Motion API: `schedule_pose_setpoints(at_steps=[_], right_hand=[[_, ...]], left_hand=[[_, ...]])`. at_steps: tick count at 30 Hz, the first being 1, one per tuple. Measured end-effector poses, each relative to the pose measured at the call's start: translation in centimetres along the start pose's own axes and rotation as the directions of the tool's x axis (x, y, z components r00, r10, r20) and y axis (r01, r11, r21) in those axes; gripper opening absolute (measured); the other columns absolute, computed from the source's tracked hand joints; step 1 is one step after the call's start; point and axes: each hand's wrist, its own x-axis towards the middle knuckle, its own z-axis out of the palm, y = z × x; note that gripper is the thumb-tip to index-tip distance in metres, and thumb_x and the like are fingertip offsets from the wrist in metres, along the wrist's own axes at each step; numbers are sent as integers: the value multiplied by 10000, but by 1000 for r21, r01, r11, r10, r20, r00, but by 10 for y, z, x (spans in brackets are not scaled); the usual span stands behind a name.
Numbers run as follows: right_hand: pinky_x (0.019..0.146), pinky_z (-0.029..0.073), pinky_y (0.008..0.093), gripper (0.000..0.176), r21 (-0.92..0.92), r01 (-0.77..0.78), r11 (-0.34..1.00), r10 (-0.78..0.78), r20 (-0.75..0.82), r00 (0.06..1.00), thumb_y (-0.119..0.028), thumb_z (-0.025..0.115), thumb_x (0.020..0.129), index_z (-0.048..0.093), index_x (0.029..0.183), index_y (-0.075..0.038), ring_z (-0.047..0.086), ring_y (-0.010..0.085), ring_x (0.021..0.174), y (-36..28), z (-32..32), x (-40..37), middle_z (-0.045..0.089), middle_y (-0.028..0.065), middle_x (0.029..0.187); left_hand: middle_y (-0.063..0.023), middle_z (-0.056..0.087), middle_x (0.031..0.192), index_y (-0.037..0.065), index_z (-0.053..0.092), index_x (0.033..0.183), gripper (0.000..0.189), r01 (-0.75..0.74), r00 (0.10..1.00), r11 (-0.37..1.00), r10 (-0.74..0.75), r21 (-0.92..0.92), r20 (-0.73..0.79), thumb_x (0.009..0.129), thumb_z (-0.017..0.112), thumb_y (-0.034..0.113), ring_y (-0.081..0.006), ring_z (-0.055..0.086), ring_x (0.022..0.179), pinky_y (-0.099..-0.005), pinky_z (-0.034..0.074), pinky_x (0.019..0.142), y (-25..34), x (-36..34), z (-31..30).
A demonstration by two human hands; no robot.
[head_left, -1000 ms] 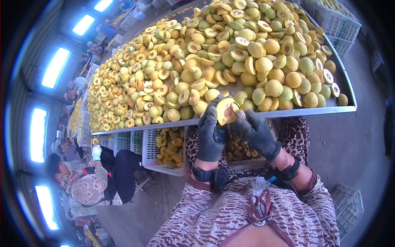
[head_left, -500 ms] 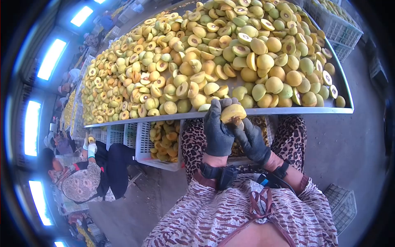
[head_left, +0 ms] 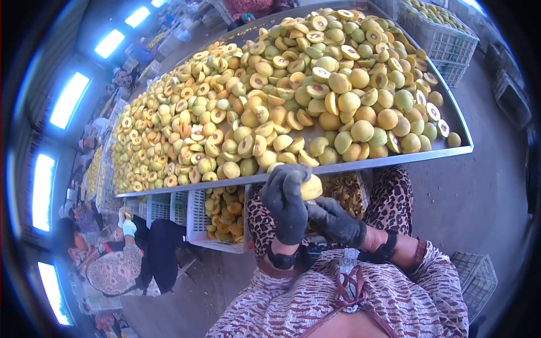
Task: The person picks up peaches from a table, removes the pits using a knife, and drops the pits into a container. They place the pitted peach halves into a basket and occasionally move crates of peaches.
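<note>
In dark grey gloves, both my hands meet just below the near edge of a metal tray table (head_left: 282, 176). My left hand (head_left: 286, 203) has its fingers wrapped round a yellow peach half (head_left: 311, 187), lifted off the pile. Close beside it, my right hand (head_left: 338, 221) is closed, its fingertips at the underside of the fruit. Whatever those fingers grip is hidden by the glove. Cut peach halves (head_left: 242, 133), some with brown pits showing, are heaped over the tray in front of me.
Under the tray, a white crate (head_left: 194, 217) holds peach halves. Brownish scraps (head_left: 345, 192) lie between my knees. Stacked crates (head_left: 442, 42) of fruit stand at the back right, and another crate (head_left: 474, 279) sits on the floor at right. A co-worker (head_left: 115, 265) sits at left.
Both hands have come down and slightly left, away from the tray edge, with the peach half still in the left. The view has shifted, and a person's clothing appears behind the tray.
</note>
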Motion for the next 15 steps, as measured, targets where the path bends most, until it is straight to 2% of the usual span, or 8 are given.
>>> schedule_pose_setpoints(at_steps=[1,3,4,5,8,9,12,15], right_hand=[[821,461,264,366,9,-6,1000,6,56,998,-287,502,1016,560,1239,-3,521,81,942,-3,0,0,602,8,1061],[855,460,270,375,37,-23,999,19,123,992,-277,502,1017,550,1265,0,518,82,984,0,2,2,597,14,1113],[674,389,241,310,79,10,997,-21,144,989,-330,535,996,574,1099,-41,463,61,776,4,3,6,542,-27,904],[492,317,212,307,125,35,992,-56,166,985,-383,567,976,598,933,-81,408,41,569,8,5,10,486,-68,694],[491,315,212,327,70,61,996,-75,215,974,-406,579,967,589,899,-87,402,38,562,6,9,16,471,-71,682],[491,314,206,358,102,-80,992,55,229,972,-433,588,958,587,881,-83,408,38,562,8,7,19,471,-72,678],[486,304,199,378,198,-60,978,10,245,970,-452,591,952,590,868,-83,409,35,560,-1,16,17,476,-71,680],[476,306,198,382,126,-112,986,85,208,974,-465,589,950,592,869,-92,408,33,552,-3,10,11,478,-71,681]], left_hand=[[-139,651,772,25,543,813,461,-11,1000,1000,11,-7,16,1022,435,421,-233,643,696,-337,541,679,3,0,-5],[-140,639,775,42,531,802,451,508,848,751,-522,-422,92,1028,429,419,-244,645,703,-349,547,664,13,-4,-18],[-139,627,769,58,523,796,448,572,756,564,-644,-596,117,1031,422,426,-250,648,706,-355,553,656,9,-6,-19],[-137,624,766,62,524,794,452,579,752,576,-651,-578,104,1029,423,434,-249,647,706,-352,554,659,9,-8,-24],[-133,628,778,62,526,788,463,532,770,623,-637,-573,22,1028,419,443,-242,645,729,-340,554,681,10,-12,-31],[-138,640,833,41,552,814,484,524,819,752,-574,-400,-5,1028,409,451,-237,646,764,-336,552,708,13,-14,-37],[-149,649,884,16,576,882,507,317,944,944,-324,-96,-67,1036,374,455,-235,652,782,-326,550,724,20,-15,-34],[-167,656,914,6,586,959,530,568,811,732,-575,-377,105,1035,354,476,-268,673,775,-364,579,716,13,-15,-38]])
